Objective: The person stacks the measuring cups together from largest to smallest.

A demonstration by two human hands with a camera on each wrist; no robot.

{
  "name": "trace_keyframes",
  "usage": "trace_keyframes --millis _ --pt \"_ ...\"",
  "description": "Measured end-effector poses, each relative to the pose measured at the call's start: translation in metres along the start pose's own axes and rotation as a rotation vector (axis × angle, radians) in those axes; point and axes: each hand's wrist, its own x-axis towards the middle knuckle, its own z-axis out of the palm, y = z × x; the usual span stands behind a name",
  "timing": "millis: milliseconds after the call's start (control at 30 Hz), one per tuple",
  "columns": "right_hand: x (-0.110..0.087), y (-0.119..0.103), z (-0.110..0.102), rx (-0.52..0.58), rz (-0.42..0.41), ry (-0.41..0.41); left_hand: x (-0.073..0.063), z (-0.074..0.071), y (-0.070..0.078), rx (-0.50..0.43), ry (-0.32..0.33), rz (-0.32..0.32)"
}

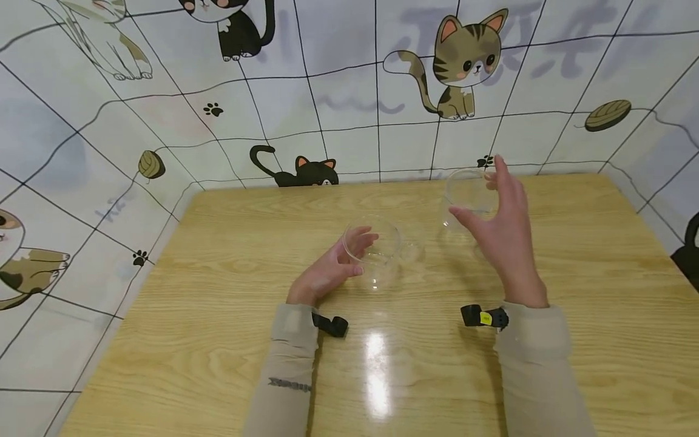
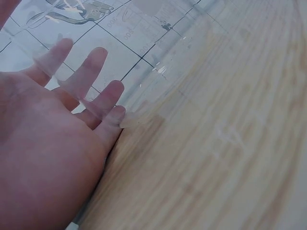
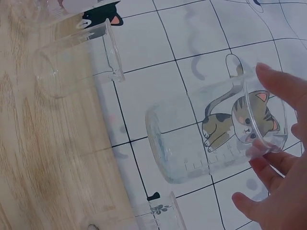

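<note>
In the head view, a clear beaker (image 1: 375,276) stands on the table, and my left hand (image 1: 327,270) cups its left side. The left wrist view shows that hand's fingers (image 2: 103,98) spread and fairly straight, seen partly through the glass. Farther back and to the right, my right hand (image 1: 508,233) holds another clear beaker (image 1: 455,215) near its rim. Thumb and fingers sit on opposite sides of this beaker (image 3: 184,143) in the right wrist view, where faint graduation marks show. A small clear beaker (image 1: 413,250) stands between the two.
Another small clear vessel (image 3: 175,213) appears at the lower edge of the right wrist view. The wooden table (image 1: 218,315) ends at a white backdrop (image 1: 349,97) printed with cats and grid lines. Light glares off the table (image 1: 377,376) between my forearms.
</note>
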Motion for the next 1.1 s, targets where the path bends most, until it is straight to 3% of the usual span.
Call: trace_keyframes --millis 267,533,1100 --pt "0.003 -0.0065 0.0019 0.032 -0.011 -0.037 0.0025 -0.0015 0.0038 0.04 0.001 0.019" --pt "0.0004 -0.006 0.0031 0.033 0.012 -0.097 -0.0001 0.0014 0.0008 0.007 0.012 0.015" --pt "-0.0001 -0.0055 0.0041 0.041 0.001 -0.078 -0.0018 -0.0001 0.0017 0.059 0.009 -0.019"
